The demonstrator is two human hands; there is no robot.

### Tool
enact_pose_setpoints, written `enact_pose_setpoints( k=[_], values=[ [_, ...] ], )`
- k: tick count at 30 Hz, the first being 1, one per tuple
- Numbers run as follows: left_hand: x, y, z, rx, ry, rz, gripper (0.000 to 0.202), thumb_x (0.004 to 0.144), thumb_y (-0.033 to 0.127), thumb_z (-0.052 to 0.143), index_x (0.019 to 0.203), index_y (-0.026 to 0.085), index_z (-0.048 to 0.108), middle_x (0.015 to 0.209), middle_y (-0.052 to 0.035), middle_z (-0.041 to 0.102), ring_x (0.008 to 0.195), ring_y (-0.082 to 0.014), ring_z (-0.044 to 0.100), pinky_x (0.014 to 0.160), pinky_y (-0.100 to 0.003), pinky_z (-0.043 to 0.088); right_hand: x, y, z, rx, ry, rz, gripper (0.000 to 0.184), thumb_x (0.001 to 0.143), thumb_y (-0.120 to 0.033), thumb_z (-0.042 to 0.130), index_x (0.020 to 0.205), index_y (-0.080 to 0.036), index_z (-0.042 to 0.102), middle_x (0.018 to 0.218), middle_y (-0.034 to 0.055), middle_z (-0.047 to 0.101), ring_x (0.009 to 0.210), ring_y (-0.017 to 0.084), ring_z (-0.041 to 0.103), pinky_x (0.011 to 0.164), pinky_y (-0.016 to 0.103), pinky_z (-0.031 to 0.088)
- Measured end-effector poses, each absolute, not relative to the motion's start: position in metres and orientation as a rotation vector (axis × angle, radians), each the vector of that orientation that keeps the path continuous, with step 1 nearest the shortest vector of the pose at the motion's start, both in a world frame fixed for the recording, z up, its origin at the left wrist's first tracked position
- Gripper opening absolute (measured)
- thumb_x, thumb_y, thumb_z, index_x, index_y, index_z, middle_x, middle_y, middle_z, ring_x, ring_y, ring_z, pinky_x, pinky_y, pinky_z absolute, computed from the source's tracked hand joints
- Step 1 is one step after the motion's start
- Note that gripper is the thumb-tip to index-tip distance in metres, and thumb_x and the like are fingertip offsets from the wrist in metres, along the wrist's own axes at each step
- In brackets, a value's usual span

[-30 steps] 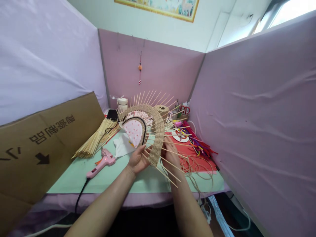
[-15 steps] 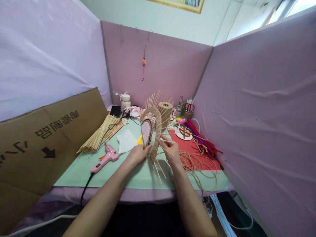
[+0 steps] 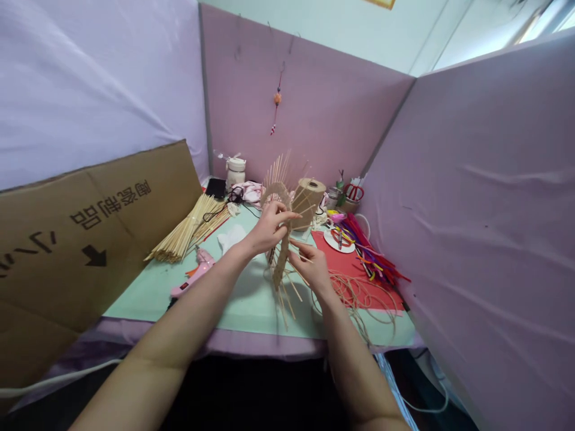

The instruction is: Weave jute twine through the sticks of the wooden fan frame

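Note:
Between my hands, a half-woven basket (image 3: 281, 263) of thin wooden sticks and tan twine is held up on its side, its band seen nearly edge-on. Bare stick ends fan out from its top, right side and bottom. My left hand (image 3: 269, 228) reaches over the band's upper part, thumb and fingers pinched on its edge among the sticks. Lower down on the right side, my right hand (image 3: 313, 267) is closed at the band's edge, with stick ends by its fingers. My left hand and the band hide most of the basket's base.
A bundle of sticks (image 3: 184, 233) and a pink glue gun (image 3: 197, 274) lie left, near a cardboard panel (image 3: 112, 215). Behind stands a twine spool (image 3: 309, 194). Loose twine (image 3: 354, 293) lies on red sheets (image 3: 335, 263) at right, by coloured pipe cleaners (image 3: 372, 251) and scissors (image 3: 354, 191).
My left hand has moved from the basket's lower left up over its band. The basket has turned more edge-on, and the view has shifted slightly. My right hand stays at the right side.

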State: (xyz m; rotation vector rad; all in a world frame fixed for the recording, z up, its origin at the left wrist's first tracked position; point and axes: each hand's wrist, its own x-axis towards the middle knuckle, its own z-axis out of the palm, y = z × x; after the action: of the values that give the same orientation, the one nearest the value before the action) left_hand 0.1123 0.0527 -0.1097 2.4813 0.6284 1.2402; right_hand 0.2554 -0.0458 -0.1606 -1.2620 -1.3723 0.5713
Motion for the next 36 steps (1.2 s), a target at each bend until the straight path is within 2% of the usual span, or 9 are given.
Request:
enact_pose_setpoints(
  k=[2, 4, 8, 10, 12, 20, 25, 30, 36],
  values=[
    [0.106, 0.056, -0.108, 2.503, 0.657, 1.186, 0.039, 0.081, 0.010, 0.044, 0.106, 0.020, 0.072, 0.102, -0.0073, 0.045, 0.105, -0.0222, 0.043, 0.104, -0.042, 0.035, 0.254, -0.047, -0.157, -1.292, -1.443, 0.529, 0.039, 0.076, -0.039, 0.071, 0.111, -0.021, 0.074, 0.047, -0.0073, 0.043, 0.047, 0.009, 0.032, 0.051, 0.023, 0.038],
    [0.098, 0.057, -0.106, 2.526, 0.670, 1.148, 0.034, 0.087, 0.017, 0.043, 0.102, 0.020, 0.073, 0.101, -0.0074, 0.044, 0.105, -0.0228, 0.042, 0.104, -0.042, 0.034, 0.252, -0.050, -0.158, -1.291, -1.451, 0.525, 0.041, 0.077, -0.038, 0.071, 0.114, -0.020, 0.073, 0.047, -0.0083, 0.037, 0.047, 0.009, 0.027, 0.049, 0.023, 0.033],
    [0.092, 0.057, -0.105, 2.588, 0.609, 1.093, 0.030, 0.092, 0.035, 0.048, 0.102, 0.021, 0.072, 0.102, -0.0073, 0.045, 0.105, -0.0231, 0.042, 0.103, -0.042, 0.034, 0.246, -0.066, -0.172, -1.222, -1.317, 0.560, 0.041, 0.085, -0.037, 0.063, 0.122, -0.022, 0.067, 0.080, 0.0005, 0.068, 0.063, 0.013, 0.053, 0.064, 0.025, 0.046],
    [0.096, 0.056, -0.107, 2.597, 0.599, 1.120, 0.030, 0.091, 0.041, 0.051, 0.101, 0.021, 0.071, 0.101, -0.0072, 0.045, 0.102, -0.0226, 0.043, 0.101, -0.040, 0.036, 0.245, -0.072, -0.178, -1.191, -1.284, 0.540, 0.033, 0.088, -0.035, 0.058, 0.118, -0.024, 0.069, 0.108, 0.0053, 0.071, 0.091, 0.017, 0.063, 0.083, 0.029, 0.050],
    [0.102, 0.055, -0.109, 2.585, 0.616, 1.185, 0.029, 0.092, 0.040, 0.050, 0.096, 0.019, 0.070, 0.097, -0.0069, 0.045, 0.097, -0.0216, 0.044, 0.096, -0.038, 0.039, 0.244, -0.074, -0.180, -1.191, -1.291, 0.519, 0.029, 0.089, -0.033, 0.056, 0.113, -0.025, 0.071, 0.118, 0.0060, 0.069, 0.109, 0.020, 0.062, 0.097, 0.034, 0.047],
    [0.126, 0.057, -0.117, 2.436, 0.788, 1.452, 0.027, 0.095, 0.032, 0.044, 0.087, 0.017, 0.064, 0.093, -0.0066, 0.047, 0.090, -0.0192, 0.047, 0.086, -0.033, 0.042, 0.249, -0.053, -0.182, -1.172, -1.292, 0.467, 0.035, 0.090, -0.034, 0.054, 0.119, -0.023, 0.069, 0.123, 0.0059, 0.068, 0.116, 0.022, 0.062, 0.104, 0.039, 0.045],
    [0.126, 0.059, -0.125, 2.408, 0.679, 1.268, 0.029, 0.095, 0.034, 0.041, 0.098, 0.016, 0.064, 0.095, -0.0072, 0.048, 0.092, -0.0200, 0.050, 0.092, -0.036, 0.043, 0.260, -0.059, -0.192, -1.210, -1.423, 0.421, 0.034, 0.089, -0.028, 0.053, 0.119, -0.025, 0.069, 0.123, 0.0049, 0.068, 0.116, 0.021, 0.063, 0.104, 0.038, 0.045],
    [0.107, 0.062, -0.114, 2.413, 0.506, 0.895, 0.038, 0.081, 0.027, 0.056, 0.118, 0.021, 0.058, 0.109, -0.0066, 0.044, 0.096, -0.0190, 0.052, 0.088, -0.035, 0.048, 0.266, -0.062, -0.195, -1.252, -1.484, 0.369, 0.036, 0.091, -0.027, 0.050, 0.123, -0.027, 0.067, 0.122, 0.0041, 0.069, 0.113, 0.021, 0.064, 0.100, 0.036, 0.047],
    [0.107, 0.066, -0.121, 2.320, 0.548, 0.932, 0.039, 0.078, 0.039, 0.067, 0.112, 0.022, 0.060, 0.107, -0.0052, 0.042, 0.092, -0.0179, 0.052, 0.088, -0.036, 0.049, 0.268, -0.061, -0.195, -1.241, -1.475, 0.377, 0.035, 0.089, -0.026, 0.053, 0.120, -0.029, 0.069, 0.122, 0.0026, 0.069, 0.114, 0.021, 0.063, 0.100, 0.035, 0.047]
  ],
)
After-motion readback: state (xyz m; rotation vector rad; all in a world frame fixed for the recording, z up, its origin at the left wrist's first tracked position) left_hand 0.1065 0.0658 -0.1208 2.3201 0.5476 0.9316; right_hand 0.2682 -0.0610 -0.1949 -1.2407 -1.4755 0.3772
